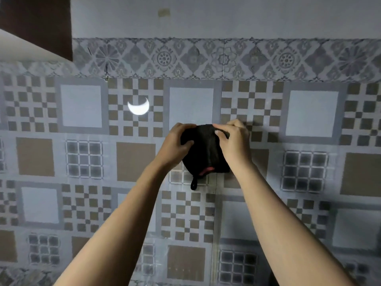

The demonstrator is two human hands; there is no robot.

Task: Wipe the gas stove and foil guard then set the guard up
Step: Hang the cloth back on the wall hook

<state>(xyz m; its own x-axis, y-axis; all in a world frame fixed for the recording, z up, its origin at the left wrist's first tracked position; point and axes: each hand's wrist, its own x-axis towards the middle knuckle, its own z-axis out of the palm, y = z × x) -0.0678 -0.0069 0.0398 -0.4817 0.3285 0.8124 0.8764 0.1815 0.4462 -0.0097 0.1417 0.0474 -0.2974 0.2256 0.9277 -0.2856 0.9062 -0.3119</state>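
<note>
Both hands up now, left hand (177,141) and right hand (233,139) with fingers pinched on the black cloth (204,153), which looks soft, light and best gripped by its top edge.

A: Setting?

B: Domestic interior, likely a kitchen or wash area. Wall (82,162) fully clad in patterned tiles: grey and tan checks, plain squares, grid motifs.

A: Other cues?

B: Ornamental floral border band (226,58) above; painted plaster over that. Dark cabinet corner (37,21) upper left. Lamp glare (138,106) on glazed tile.
</note>
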